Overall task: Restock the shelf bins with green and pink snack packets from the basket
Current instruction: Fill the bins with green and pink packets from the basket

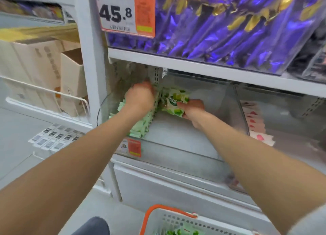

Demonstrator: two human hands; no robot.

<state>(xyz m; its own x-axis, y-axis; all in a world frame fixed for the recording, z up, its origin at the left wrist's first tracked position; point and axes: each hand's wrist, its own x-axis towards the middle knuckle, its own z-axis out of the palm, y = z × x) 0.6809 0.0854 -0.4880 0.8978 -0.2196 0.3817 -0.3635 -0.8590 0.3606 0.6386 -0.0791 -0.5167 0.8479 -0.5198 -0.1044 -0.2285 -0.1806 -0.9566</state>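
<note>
Right hand (192, 109) pinches green packet (173, 100) by lower edge, thumb on printed face. Packet upright, long axis slightly tilted, face toward viewer. Left hand (141, 97) on green packet row (141, 127) just left of grip, hold unclear. Clear bin (176, 134) floor beneath grip. Price tag (116, 10) above reads 45.8.

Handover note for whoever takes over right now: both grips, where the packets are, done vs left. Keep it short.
Left grip: on the far end of the green packet row in the clear bin; fingers hidden.
Right grip: holds one green packet beside that row, not yet released.
Done: one green row stands along the bin's left side; pink packets sit in the next bin.
Left: most of the green bin's floor is bare; the basket below holds spare green packets.
</note>
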